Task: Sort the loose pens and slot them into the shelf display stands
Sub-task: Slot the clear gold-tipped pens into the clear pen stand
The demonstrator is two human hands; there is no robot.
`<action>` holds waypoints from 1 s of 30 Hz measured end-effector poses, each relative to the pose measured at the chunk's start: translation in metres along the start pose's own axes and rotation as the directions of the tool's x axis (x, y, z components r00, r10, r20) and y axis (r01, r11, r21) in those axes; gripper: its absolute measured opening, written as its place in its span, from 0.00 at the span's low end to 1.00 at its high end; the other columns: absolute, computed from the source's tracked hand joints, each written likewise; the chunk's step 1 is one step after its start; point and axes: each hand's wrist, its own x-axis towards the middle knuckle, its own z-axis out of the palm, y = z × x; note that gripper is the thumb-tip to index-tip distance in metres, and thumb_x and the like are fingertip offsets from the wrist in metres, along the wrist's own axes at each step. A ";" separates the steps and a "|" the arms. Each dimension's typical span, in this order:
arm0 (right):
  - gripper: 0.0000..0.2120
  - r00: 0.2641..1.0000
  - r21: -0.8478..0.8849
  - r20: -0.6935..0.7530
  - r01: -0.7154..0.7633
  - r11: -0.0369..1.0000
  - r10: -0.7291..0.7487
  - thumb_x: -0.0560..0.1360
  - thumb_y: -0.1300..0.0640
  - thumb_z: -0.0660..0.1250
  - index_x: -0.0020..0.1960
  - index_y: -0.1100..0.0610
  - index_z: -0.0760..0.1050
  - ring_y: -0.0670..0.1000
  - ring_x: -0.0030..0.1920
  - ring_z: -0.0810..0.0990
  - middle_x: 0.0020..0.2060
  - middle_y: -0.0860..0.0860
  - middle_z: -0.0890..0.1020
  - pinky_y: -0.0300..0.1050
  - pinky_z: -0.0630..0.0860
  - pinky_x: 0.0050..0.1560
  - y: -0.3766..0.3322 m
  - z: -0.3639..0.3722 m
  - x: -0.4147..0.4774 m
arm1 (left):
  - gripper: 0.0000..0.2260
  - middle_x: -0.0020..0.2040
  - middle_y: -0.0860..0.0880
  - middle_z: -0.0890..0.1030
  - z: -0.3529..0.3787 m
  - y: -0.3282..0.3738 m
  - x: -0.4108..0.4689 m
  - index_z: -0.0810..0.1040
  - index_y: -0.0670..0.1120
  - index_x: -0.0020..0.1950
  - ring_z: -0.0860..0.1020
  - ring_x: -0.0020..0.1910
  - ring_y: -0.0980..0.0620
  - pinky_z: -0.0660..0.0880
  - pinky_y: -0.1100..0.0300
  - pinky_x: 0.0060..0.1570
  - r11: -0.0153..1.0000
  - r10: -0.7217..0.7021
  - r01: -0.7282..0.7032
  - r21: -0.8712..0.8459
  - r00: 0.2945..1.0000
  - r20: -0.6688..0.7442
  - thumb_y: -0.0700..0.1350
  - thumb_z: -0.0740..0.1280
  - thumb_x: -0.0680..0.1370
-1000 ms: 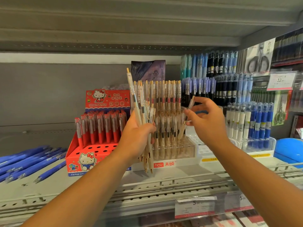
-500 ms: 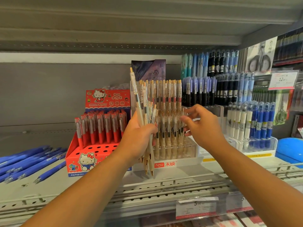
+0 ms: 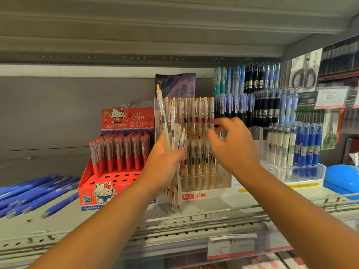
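My left hand (image 3: 165, 164) grips a bundle of clear pens with gold tips (image 3: 172, 131), held upright in front of the left part of the clear display stand (image 3: 206, 195). One pen of the bundle sticks up higher than the rest. The stand holds rows of the same gold-clipped pens (image 3: 196, 113). My right hand (image 3: 235, 152) hovers before the stand's right side. Its fingers are loosely curled and blurred, and I see no pen in them.
A red Hello Kitty box (image 3: 108, 191) with red pens and several free holes stands left of the clear stand. Loose blue pens (image 3: 35, 193) lie at the far left. Racks of blue, black and white pens (image 3: 299, 148) fill the right. A price tag (image 3: 233, 247) hangs on the shelf rail.
My right hand held a single pen a second ago, lowered it into the clear stand, and now shows no pen. The left hand and its bundle stayed almost still.
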 end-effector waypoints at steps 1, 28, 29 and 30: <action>0.12 0.999 0.073 -0.012 0.032 0.997 -0.031 0.77 0.48 0.66 0.58 0.52 0.77 0.44 0.44 0.76 0.49 0.47 0.77 0.38 0.71 0.41 -0.012 0.000 0.001 | 0.18 0.35 0.58 0.80 0.000 0.000 0.000 0.76 0.56 0.55 0.77 0.33 0.57 0.76 0.54 0.34 1.000 0.010 -0.010 0.023 1.000 0.002 0.42 0.66 0.67; 0.05 0.961 0.735 0.144 -0.265 0.624 0.237 0.77 0.62 0.69 0.52 0.59 0.76 0.42 0.30 0.81 0.40 0.52 0.81 0.39 0.79 0.29 -0.054 -0.004 0.025 | 0.15 0.38 0.56 0.80 -0.002 0.001 -0.001 0.75 0.57 0.53 0.78 0.36 0.56 0.79 0.47 0.43 0.986 0.062 -0.053 0.158 0.997 -0.053 0.37 0.68 0.75; 0.09 0.969 0.707 0.119 -0.235 0.667 0.216 0.76 0.62 0.69 0.55 0.57 0.73 0.42 0.30 0.81 0.41 0.52 0.81 0.39 0.78 0.29 -0.047 -0.006 0.027 | 0.15 0.40 0.55 0.81 -0.002 0.001 -0.001 0.75 0.58 0.53 0.78 0.38 0.55 0.80 0.46 0.44 0.987 0.054 -0.043 0.154 0.996 -0.065 0.38 0.69 0.76; 0.14 0.977 0.670 0.096 -0.205 0.713 0.191 0.76 0.62 0.69 0.59 0.55 0.71 0.43 0.30 0.82 0.41 0.52 0.81 0.39 0.78 0.29 -0.039 -0.008 0.028 | 0.14 0.42 0.52 0.81 -0.003 0.002 -0.001 0.75 0.59 0.53 0.79 0.40 0.54 0.80 0.46 0.44 0.988 0.046 -0.035 0.149 0.996 -0.074 0.39 0.69 0.76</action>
